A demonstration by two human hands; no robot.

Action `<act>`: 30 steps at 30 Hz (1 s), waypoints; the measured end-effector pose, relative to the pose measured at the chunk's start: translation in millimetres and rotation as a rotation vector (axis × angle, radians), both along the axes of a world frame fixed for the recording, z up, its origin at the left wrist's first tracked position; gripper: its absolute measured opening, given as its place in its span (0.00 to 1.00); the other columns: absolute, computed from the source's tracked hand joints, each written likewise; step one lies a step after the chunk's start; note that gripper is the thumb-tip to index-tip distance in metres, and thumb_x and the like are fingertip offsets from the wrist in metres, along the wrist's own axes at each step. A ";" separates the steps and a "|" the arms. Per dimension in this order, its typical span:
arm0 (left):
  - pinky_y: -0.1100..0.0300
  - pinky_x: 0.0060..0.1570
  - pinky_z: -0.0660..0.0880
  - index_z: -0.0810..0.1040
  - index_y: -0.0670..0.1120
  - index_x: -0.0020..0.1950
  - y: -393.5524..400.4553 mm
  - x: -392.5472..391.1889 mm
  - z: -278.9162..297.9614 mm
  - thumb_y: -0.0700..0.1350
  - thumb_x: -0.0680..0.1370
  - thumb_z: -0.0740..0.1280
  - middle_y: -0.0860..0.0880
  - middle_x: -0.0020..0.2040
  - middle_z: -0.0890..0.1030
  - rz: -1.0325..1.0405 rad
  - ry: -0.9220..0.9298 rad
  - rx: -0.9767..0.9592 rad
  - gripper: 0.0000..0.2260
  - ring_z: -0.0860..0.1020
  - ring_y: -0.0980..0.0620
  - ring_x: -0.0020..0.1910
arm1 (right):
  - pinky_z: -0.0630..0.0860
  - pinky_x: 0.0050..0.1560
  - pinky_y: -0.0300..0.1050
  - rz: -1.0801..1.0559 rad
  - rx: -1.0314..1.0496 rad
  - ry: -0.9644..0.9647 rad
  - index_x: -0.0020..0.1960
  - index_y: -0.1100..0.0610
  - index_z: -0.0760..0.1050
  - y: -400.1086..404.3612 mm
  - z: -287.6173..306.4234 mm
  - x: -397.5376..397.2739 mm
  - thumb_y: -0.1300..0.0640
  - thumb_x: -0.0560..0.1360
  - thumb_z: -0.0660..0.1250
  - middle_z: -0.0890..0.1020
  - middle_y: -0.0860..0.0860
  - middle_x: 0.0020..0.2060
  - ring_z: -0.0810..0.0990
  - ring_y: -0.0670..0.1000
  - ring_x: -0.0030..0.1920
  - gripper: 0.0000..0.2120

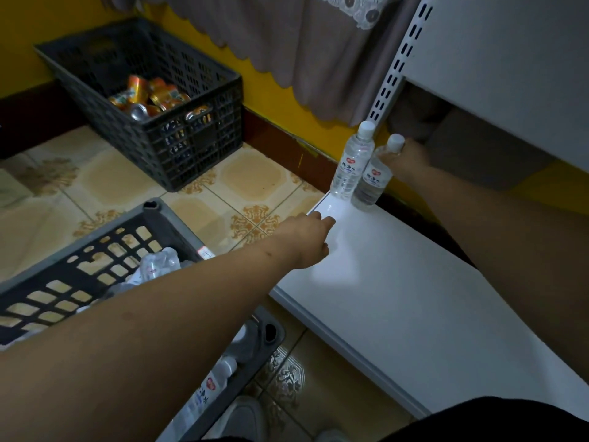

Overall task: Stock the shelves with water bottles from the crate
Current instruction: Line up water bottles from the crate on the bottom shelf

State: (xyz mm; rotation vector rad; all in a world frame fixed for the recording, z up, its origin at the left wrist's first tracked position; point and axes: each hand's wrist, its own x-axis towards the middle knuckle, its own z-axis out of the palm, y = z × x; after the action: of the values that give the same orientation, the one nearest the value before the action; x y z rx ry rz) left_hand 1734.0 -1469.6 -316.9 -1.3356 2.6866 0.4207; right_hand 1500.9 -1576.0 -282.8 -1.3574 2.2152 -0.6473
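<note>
A white lower shelf (398, 298) runs along the right. Two clear water bottles with white caps stand at its far left corner. The left bottle (350, 164) stands free. My right hand (406, 157) grips the right bottle (373, 181) by its neck, just under the cap, and the bottle's base is on the shelf. My left hand (306, 239) rests on the shelf's left edge in front of the bottles, fingers loosely bent, holding nothing. Under my left arm, a grey crate (159, 212) on the floor holds several more water bottles (159, 263).
A dark crate (204, 145) with orange drink cans (149, 97) stands on the tiled floor by the yellow wall. A white upper shelf (510, 59) overhangs the bottles, hung on a slotted upright (395, 68). A brown curtain (302, 43) hangs behind.
</note>
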 end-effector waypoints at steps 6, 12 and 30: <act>0.54 0.55 0.73 0.59 0.49 0.78 -6.1 24.4 26.9 0.51 0.81 0.61 0.44 0.68 0.71 0.057 0.115 0.116 0.26 0.75 0.43 0.60 | 0.68 0.67 0.55 -0.003 -0.222 0.411 0.75 0.61 0.58 55.8 18.6 31.1 0.47 0.78 0.64 0.63 0.60 0.73 0.67 0.61 0.71 0.32; 0.55 0.59 0.72 0.63 0.49 0.77 32.4 99.4 67.2 0.51 0.81 0.62 0.45 0.68 0.73 0.268 0.191 0.164 0.24 0.75 0.47 0.63 | 0.70 0.66 0.55 0.494 -0.395 0.434 0.75 0.60 0.60 124.1 48.0 112.5 0.46 0.80 0.60 0.68 0.57 0.71 0.68 0.58 0.69 0.29; 0.58 0.51 0.73 0.68 0.43 0.72 209.0 232.4 -41.3 0.50 0.76 0.71 0.45 0.63 0.77 1.260 0.739 0.641 0.27 0.78 0.47 0.57 | 0.71 0.64 0.50 1.148 0.078 0.266 0.79 0.49 0.51 220.4 5.7 293.1 0.46 0.81 0.59 0.65 0.50 0.75 0.70 0.53 0.69 0.31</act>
State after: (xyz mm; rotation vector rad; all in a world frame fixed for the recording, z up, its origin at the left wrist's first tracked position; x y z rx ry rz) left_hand 1966.4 -1260.6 -358.1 -2.7114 1.2670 1.9234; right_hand 1794.0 -1355.6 -277.1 -2.3771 1.2056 0.0564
